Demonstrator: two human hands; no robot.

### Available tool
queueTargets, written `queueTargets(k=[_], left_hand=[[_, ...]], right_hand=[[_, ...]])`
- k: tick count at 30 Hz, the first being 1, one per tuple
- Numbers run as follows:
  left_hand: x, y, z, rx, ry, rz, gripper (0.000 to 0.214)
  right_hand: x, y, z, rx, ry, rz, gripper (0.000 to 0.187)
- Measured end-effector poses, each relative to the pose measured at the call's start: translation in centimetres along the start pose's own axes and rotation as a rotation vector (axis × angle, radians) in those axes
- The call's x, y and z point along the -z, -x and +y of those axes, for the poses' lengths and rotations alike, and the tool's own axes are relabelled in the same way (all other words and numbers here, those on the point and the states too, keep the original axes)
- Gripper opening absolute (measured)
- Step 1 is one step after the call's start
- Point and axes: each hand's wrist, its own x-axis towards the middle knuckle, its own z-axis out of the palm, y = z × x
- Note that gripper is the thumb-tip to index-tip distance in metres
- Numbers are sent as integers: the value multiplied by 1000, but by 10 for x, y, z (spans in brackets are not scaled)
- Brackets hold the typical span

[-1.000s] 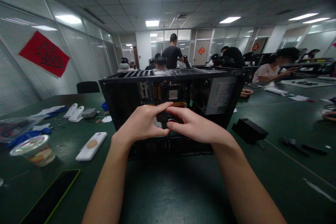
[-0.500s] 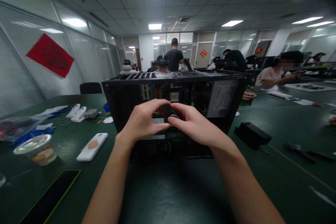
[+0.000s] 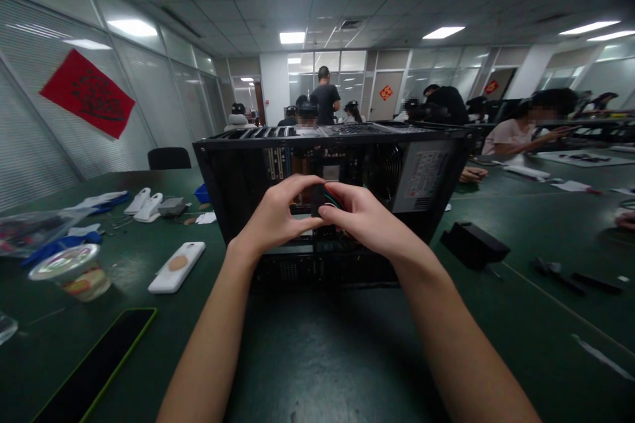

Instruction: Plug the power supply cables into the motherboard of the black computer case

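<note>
An open black computer case stands on the table with its side facing me. In front of its opening, my left hand pinches a black cable connector between thumb and fingers at its top and bottom. My right hand is closed around the same connector's wire side. Red, green and white wires show between the right thumb and fingers. Behind the hands, the case holds a motherboard, a fan and a silver power supply. The connector's far face is hidden.
Left of the case lie a white device, a lidded plastic cup, a phone and a plastic bag. To the right are a black box and black strips. Other people sit or stand beyond the case.
The view has tilted down slightly. Both hands have stayed on the connector in front of the case, with the wires still between the right fingers.
</note>
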Motion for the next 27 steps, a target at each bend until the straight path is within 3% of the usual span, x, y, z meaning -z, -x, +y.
queueTargets(k=[7,12,19,24,27], left_hand=[[6,2,-5,-40,-60,-25,51],[5,2,-6,-50,-66,-35,52],[-5,1,-3,126,-282,139,66],[-18,0,-5,166,-387,156,46],[-26,0,-8,161,-382,127,38]], right_hand=[[-6,-4,8,36,59,35,38],[-4,-5,7,17,67,26,34],[-14,-14,25,2,-30,306,35],[-11,-18,38,-72,-111,317,42],[-17,-21,44,-81,-147,410,40]])
